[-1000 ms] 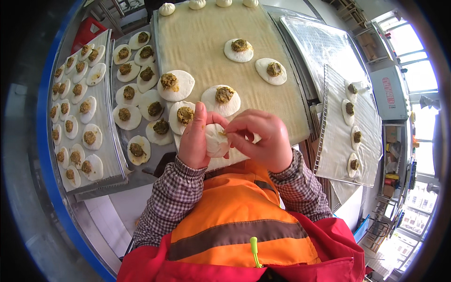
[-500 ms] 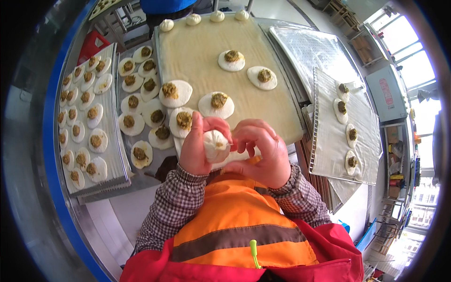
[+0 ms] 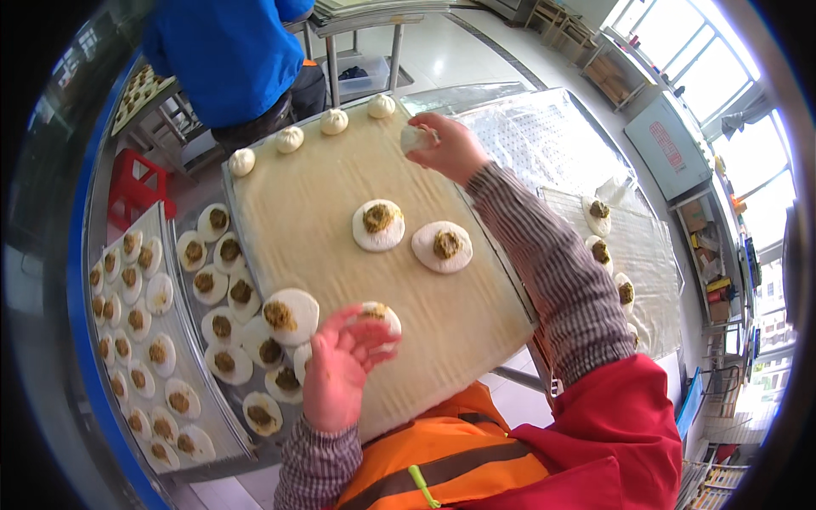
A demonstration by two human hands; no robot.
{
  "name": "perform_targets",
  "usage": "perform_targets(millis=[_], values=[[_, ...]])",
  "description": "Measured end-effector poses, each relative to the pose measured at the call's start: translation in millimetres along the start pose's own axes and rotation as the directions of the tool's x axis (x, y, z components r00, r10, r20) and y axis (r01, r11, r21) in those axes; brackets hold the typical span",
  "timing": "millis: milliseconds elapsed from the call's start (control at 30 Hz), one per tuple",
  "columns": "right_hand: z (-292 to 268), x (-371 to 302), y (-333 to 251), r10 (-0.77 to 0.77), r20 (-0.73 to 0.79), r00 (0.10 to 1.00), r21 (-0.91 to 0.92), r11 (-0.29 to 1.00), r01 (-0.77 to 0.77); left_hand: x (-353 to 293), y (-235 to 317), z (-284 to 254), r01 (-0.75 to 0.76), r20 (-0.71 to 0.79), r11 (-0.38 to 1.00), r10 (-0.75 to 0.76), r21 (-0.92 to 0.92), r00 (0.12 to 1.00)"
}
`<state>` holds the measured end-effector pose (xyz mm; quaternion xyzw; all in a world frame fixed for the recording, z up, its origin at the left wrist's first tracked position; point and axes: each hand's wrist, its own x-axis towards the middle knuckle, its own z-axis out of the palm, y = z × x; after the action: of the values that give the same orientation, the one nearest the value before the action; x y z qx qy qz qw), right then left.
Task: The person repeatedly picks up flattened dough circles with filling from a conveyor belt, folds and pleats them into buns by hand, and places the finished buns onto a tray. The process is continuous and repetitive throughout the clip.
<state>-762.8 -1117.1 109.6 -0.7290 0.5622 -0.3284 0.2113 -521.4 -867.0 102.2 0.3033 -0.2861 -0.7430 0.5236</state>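
My right hand [image 3: 452, 149] reaches to the far right part of the cloth-lined tray [image 3: 433, 357], fingers closed round a white pleated bun [image 3: 415, 138]. Along the tray's far edge stands a row of several closed buns [image 3: 290, 140]. My left hand [image 3: 336, 374], palm up and fingers spread, is empty over the near part of the tray. A dough round with brown-green filling [image 3: 380, 315] shows partly behind its fingers. Farther up the tray lie two more filled rounds, a left one [image 3: 378, 225] and a right one [image 3: 442, 246]. Another filled round [image 3: 291, 316] sits at the tray's left edge.
To the left, stacked trays [image 3: 191, 416] carry many filled dough rounds. A rack on the right [image 3: 650, 289] holds several more, beside a perforated metal tray [image 3: 552, 140]. A person in blue [image 3: 225, 59] is beyond the tray, near a red stool [image 3: 140, 187].
My right hand has carried the bun from in front of my body to the tray's far right. My left hand has let go of it and opened. The view has shifted.
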Motion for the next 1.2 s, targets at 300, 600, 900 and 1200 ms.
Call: perform_targets(millis=[300, 600, 900, 1200], values=[[48.8, 58.9, 57.4, 0.223, 0.270, 0.937, -0.238, 0.958, -0.159, 31.0, 12.2, 6.7, 0.161, -0.110, 0.986, -0.154, 0.053, 0.982], [-218.0, -78.1, 99.4, 0.158, 0.056, 0.986, -0.281, 0.950, -0.136, 188.6, -63.3, 162.2, 0.079, 0.344, 0.713, -0.428, 0.697, 0.836], [-382.3, -364.8, 130.1, 0.484, -0.220, 0.847, -0.150, 0.841, -0.520, 346.6, -252.4, 315.9, -0.330, 0.276, -0.082, -0.380, 0.941, 0.883], [-348.2, -339.6, 242.4, 0.454, -0.208, 0.866, -0.343, 0.796, -0.499, 338.5, -260.2, 336.8, -0.492, 0.417, -0.303, -0.282, 0.816, 0.864]])
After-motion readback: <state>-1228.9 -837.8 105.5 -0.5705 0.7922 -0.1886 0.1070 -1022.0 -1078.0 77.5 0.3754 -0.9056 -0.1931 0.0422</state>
